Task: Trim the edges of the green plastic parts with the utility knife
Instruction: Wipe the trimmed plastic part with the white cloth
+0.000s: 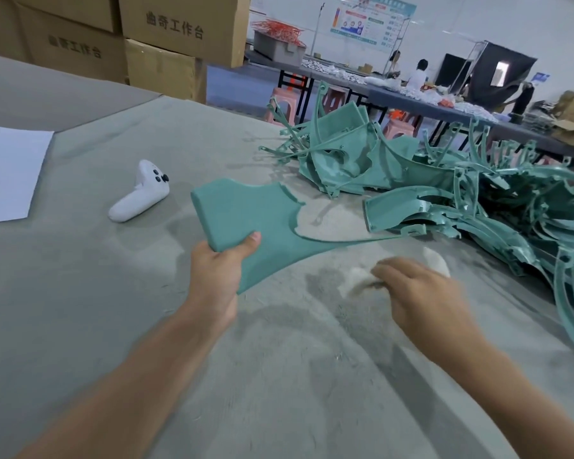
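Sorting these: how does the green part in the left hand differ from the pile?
The held part is single, gripped at one corner by the left hand; the pile lies loose on the table. The held part shows a broad smooth face; the pile is tangled, with thin curved ribs. Same green plastic.

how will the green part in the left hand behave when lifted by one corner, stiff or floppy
Probably fairly stiff: the green part juts out from the left hand, gripped at one corner, without visible droop. Likely light for its size, as one hand's pinch carries it. Its long thin tip may flex, and the jagged inner edge could snag.
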